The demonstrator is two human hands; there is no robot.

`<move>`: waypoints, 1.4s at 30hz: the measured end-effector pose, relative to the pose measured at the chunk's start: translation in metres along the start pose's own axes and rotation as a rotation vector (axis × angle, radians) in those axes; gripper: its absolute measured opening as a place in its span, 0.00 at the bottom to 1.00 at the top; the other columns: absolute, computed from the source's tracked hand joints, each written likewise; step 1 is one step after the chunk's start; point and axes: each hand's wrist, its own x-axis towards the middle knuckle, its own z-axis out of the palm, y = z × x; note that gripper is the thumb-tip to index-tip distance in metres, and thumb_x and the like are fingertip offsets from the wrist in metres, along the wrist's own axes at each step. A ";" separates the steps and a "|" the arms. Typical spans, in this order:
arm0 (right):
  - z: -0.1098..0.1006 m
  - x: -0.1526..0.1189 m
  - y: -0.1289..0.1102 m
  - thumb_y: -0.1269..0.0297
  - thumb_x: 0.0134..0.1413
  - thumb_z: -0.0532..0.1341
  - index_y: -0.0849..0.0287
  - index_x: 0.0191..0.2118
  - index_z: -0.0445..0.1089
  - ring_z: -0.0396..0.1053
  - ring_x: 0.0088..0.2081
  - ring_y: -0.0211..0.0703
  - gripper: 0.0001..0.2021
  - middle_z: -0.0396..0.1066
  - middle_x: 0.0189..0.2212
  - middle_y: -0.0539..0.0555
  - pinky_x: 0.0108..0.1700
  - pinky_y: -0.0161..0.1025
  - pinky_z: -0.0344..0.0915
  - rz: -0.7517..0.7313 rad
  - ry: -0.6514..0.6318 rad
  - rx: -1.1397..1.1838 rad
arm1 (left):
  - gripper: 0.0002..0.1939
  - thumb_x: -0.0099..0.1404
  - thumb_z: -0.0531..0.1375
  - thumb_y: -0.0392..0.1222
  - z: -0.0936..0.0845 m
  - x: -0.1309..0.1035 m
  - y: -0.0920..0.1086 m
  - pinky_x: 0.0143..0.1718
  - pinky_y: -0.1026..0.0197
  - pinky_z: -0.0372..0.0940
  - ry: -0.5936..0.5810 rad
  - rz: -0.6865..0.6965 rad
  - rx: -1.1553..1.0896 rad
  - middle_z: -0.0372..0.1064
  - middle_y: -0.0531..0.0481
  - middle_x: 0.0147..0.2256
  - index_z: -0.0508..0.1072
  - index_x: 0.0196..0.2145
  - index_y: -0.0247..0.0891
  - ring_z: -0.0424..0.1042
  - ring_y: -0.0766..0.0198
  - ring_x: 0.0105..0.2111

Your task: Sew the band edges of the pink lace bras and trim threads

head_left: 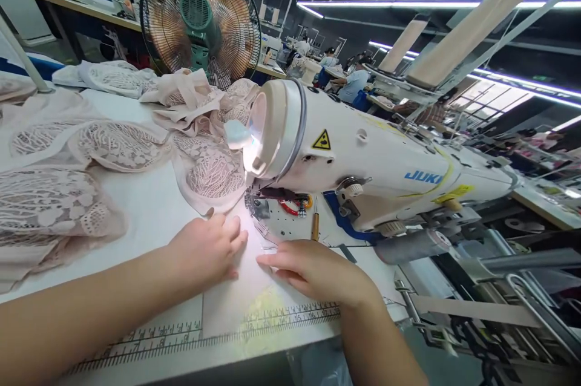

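A pale pink lace bra (213, 177) lies just left of the sewing machine (363, 150), one edge running under the machine head by the needle area. My left hand (204, 247) rests on the white table at the bra's near edge, fingers curled inward; whatever is in them is hidden. To the right, my right hand (313, 268) lies low over the machine bed, index finger stretched out toward the left. Its knuckles are beside a narrow pale strip (267, 232) that leads up to the presser foot. A gap separates the two hands.
More lace bras (118, 144) are spread and heaped to the left. A large fan (200, 17) stands behind them. A wooden-handled tool (315, 225) lies on the machine bed. Ruler markings (290, 316) run along the table's front edge. A grey thread spool (413, 247) sits at right.
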 end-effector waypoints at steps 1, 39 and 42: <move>0.001 0.000 0.001 0.71 0.59 0.52 0.55 0.42 0.70 0.58 0.30 0.39 0.11 0.63 0.27 0.50 0.30 0.33 0.48 -0.024 0.007 -0.001 | 0.30 0.60 0.61 0.58 0.001 0.001 -0.001 0.22 0.57 0.55 -0.005 -0.006 -0.003 0.69 0.39 0.47 0.68 0.54 0.38 0.70 0.51 0.36; 0.008 0.016 -0.011 0.61 0.63 0.51 0.52 0.56 0.61 0.58 0.26 0.39 0.17 0.65 0.26 0.49 0.26 0.34 0.45 0.141 0.118 -0.054 | 0.14 0.59 0.58 0.33 0.023 0.009 -0.021 0.34 0.54 0.62 0.204 0.163 -0.059 0.67 0.43 0.38 0.71 0.43 0.38 0.68 0.53 0.36; 0.007 0.022 -0.017 0.60 0.64 0.50 0.53 0.59 0.60 0.62 0.27 0.40 0.19 0.70 0.28 0.51 0.26 0.34 0.45 0.216 0.107 -0.078 | 0.18 0.54 0.57 0.27 0.021 0.010 -0.025 0.34 0.55 0.62 0.165 0.148 -0.013 0.67 0.44 0.38 0.71 0.42 0.38 0.68 0.54 0.36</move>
